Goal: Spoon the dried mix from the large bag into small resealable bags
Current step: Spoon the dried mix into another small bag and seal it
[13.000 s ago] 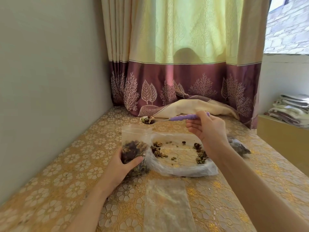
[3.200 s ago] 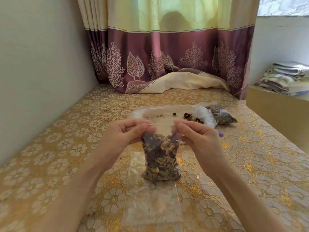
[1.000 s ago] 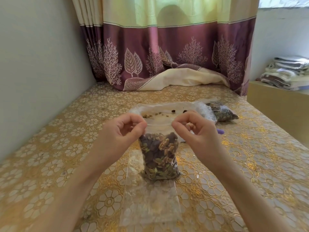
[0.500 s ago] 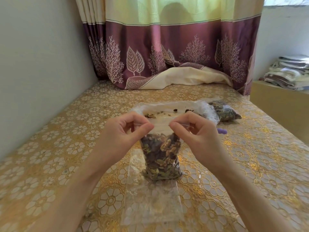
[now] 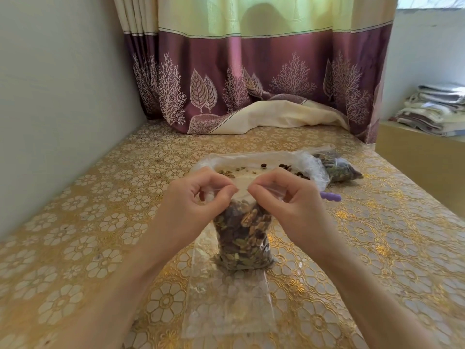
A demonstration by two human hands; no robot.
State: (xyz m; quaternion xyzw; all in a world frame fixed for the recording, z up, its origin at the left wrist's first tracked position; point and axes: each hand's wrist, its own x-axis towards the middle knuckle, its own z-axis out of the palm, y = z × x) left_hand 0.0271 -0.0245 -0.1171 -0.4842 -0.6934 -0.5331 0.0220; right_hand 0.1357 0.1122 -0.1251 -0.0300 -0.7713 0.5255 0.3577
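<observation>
A small resealable bag [image 5: 242,238] filled with dried nuts and seeds stands upright on the table. My left hand [image 5: 198,197] pinches its top strip at the left, and my right hand [image 5: 284,197] pinches it at the right, fingertips nearly meeting. Behind them lies the large clear bag [image 5: 261,167], spread open with only scattered bits of mix inside. The purple spoon handle [image 5: 331,196] pokes out from behind my right hand. A flat empty small bag [image 5: 226,301] lies under and in front of the filled one.
Another filled small bag [image 5: 337,167] lies at the back right. The table wears a gold flowered cloth [image 5: 75,248]. A wall stands at the left, a maroon curtain [image 5: 251,79] behind, and a cabinet [image 5: 422,157] with folded linens to the right.
Over the last second my fingertips have slid closer together along the bag's top strip. Earlier, my right hand held the spoon over the bag; it now lies on the table.
</observation>
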